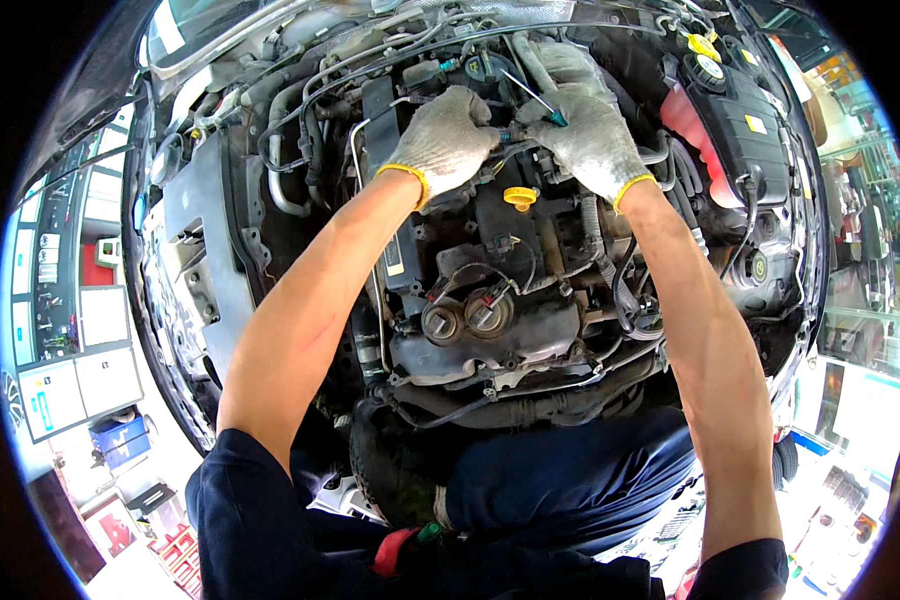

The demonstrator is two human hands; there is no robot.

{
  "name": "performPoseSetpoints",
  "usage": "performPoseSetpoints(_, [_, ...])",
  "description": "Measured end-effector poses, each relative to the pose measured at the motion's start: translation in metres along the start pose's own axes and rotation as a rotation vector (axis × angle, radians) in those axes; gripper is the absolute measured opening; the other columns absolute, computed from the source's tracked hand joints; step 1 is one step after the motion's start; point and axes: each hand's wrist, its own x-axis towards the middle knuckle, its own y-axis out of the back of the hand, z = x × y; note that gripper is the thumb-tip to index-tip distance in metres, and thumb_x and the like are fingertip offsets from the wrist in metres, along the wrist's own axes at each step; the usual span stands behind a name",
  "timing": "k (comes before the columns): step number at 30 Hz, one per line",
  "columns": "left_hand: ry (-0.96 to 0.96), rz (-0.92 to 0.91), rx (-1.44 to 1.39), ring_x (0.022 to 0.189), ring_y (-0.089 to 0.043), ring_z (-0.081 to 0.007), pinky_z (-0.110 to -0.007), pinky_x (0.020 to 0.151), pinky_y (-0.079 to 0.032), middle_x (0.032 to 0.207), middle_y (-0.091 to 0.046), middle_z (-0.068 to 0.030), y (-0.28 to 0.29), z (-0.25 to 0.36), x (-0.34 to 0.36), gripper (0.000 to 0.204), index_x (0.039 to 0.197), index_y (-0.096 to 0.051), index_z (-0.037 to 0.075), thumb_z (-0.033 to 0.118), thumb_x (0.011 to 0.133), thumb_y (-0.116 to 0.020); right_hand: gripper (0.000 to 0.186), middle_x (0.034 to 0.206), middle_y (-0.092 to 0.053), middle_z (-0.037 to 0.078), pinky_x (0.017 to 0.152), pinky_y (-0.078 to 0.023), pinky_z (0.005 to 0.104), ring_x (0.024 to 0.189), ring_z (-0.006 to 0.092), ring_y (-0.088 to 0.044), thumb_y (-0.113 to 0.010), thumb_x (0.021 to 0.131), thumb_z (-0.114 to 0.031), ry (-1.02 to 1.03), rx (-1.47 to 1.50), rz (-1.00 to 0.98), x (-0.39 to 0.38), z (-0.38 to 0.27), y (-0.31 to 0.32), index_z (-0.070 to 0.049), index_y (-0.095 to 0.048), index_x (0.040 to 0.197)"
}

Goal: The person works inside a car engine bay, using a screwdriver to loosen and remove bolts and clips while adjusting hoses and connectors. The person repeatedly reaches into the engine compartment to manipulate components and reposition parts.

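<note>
Both my hands wear white knit gloves with yellow cuffs and reach into a car's engine bay point(490, 270). My left hand point(445, 140) is closed on a part at the top of the engine, next to a black hose. My right hand point(590, 135) grips a screwdriver point(535, 97) with a green handle, its thin shaft slanting up and left. The two hands nearly touch. Just below them sits a yellow oil filler cap point(520, 196). What the left fingers pinch is hidden by the glove.
A pink coolant reservoir point(685, 125) and a black box point(745, 120) with a yellow cap lie at the right. Hoses and wires cross the engine. Two round ports point(465, 318) sit at its front. Cabinets and a blue box point(120, 438) stand at left.
</note>
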Motion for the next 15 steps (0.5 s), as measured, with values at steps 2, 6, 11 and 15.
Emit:
performPoseSetpoints(2, [0.06, 0.012, 0.0, 0.095, -0.067, -0.034, -0.043, 0.086, -0.052, 0.1, -0.07, -0.0179, 0.003, 0.011, -0.003, 0.03, 0.1, -0.066, 0.0, 0.025, 0.088, -0.079, 0.022, 0.086, -0.076, 0.013, 0.076, -0.057, 0.041, 0.073, 0.0291, -0.072, -0.073, 0.09, -0.026, 0.221, -0.081, 0.087, -0.004, 0.007, -0.001, -0.013, -0.08, 0.107])
performPoseSetpoints(6, [0.108, 0.024, -0.05, 0.094, -0.069, -0.0342, -0.043, 0.087, -0.053, 0.097, -0.071, -0.0193, 0.005, 0.007, -0.01, 0.033, 0.099, -0.065, 0.0, 0.027, 0.087, -0.079, 0.026, 0.092, -0.076, 0.012, 0.086, -0.056, 0.0408, 0.089, 0.0303, -0.072, -0.073, 0.089, -0.033, 0.005, -0.069, -0.11, -0.001, -0.017, 0.006, -0.018, -0.08, 0.109])
performPoseSetpoints(11, [0.158, 0.107, -0.183, 0.096, -0.07, -0.0372, -0.044, 0.089, -0.054, 0.099, -0.071, -0.0244, -0.007, 0.001, -0.015, 0.038, 0.102, -0.062, -0.004, 0.025, 0.086, -0.08, 0.021, 0.08, -0.072, 0.013, 0.065, -0.056, 0.0392, 0.068, 0.0246, -0.071, -0.075, 0.089, -0.021, 0.188, -0.359, -0.242, 0.03, -0.028, 0.001, -0.008, -0.076, 0.105])
performPoseSetpoints(15, [0.176, 0.177, -0.295, 0.094, -0.071, -0.0378, -0.045, 0.087, -0.054, 0.098, -0.07, -0.0246, -0.018, 0.005, -0.019, 0.034, 0.102, -0.06, -0.004, 0.02, 0.085, -0.078, 0.02, 0.092, -0.075, 0.016, 0.078, -0.056, 0.0455, 0.089, 0.0352, -0.073, -0.075, 0.089, -0.024, 0.319, -0.633, -0.122, 0.032, -0.02, -0.009, -0.009, -0.075, 0.103])
